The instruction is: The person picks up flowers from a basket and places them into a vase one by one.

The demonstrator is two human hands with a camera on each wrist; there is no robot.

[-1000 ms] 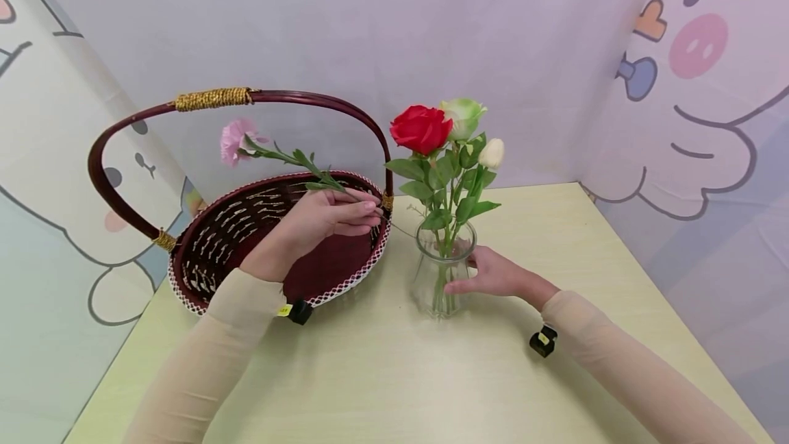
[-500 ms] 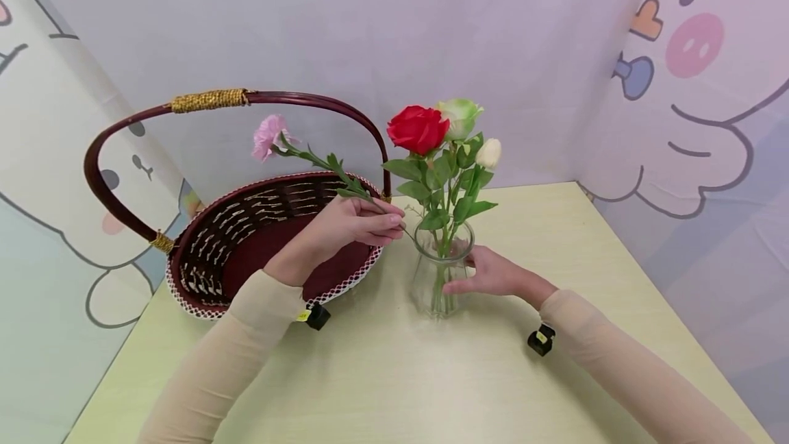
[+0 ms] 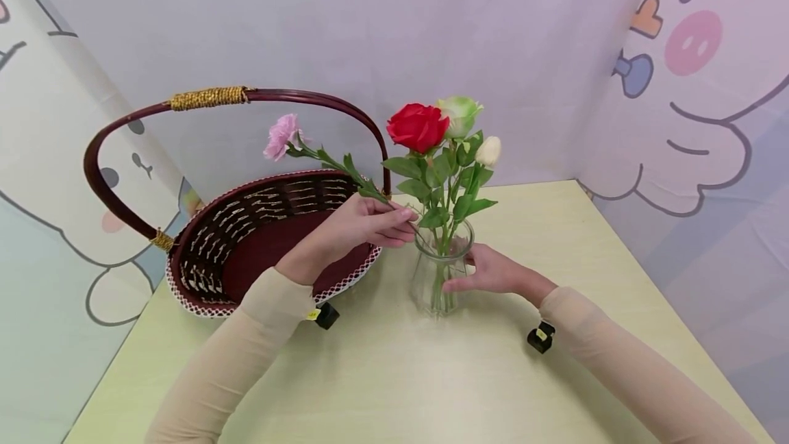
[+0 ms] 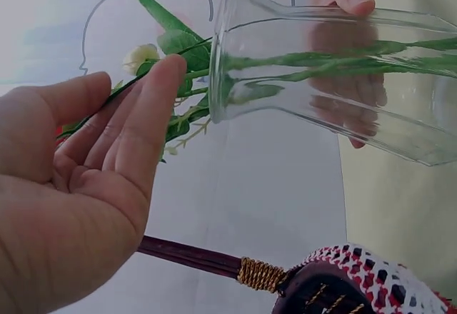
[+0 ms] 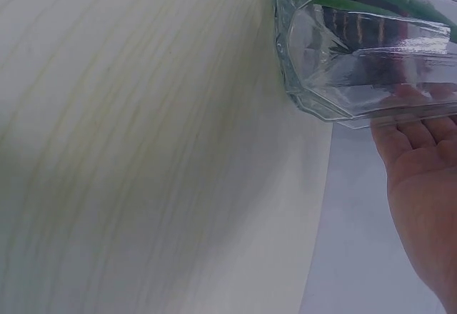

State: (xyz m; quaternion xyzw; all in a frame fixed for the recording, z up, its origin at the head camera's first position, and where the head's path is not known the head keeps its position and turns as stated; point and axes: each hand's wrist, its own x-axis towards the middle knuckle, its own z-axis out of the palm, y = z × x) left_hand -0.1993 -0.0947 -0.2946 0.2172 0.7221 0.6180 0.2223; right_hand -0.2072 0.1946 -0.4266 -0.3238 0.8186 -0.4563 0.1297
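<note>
A pink carnation (image 3: 282, 136) leans left over the basket, its stem pinched between thumb and fingers of my left hand (image 3: 360, 228). The stem's lower end points at the mouth of a clear glass vase (image 3: 425, 286); whether it is inside the rim I cannot tell. My right hand (image 3: 493, 271) grips the vase from its right side, with fingers showing through the glass in the left wrist view. Standing in the vase are a red rose (image 3: 418, 127), a pale green rose (image 3: 461, 116) and a white tulip (image 3: 489, 151). Their green stems (image 4: 314, 61) show through the glass.
A dark red woven basket (image 3: 246, 252) with a tall arched handle (image 3: 209, 99) stands left of the vase, beneath my left forearm. The pale wooden table (image 3: 394, 375) ends at a cloth backdrop (image 3: 524, 74) with cartoon figures on both sides.
My left hand has moved right with the carnation, from over the basket to the vase's mouth. The right hand and the vase have stayed in place.
</note>
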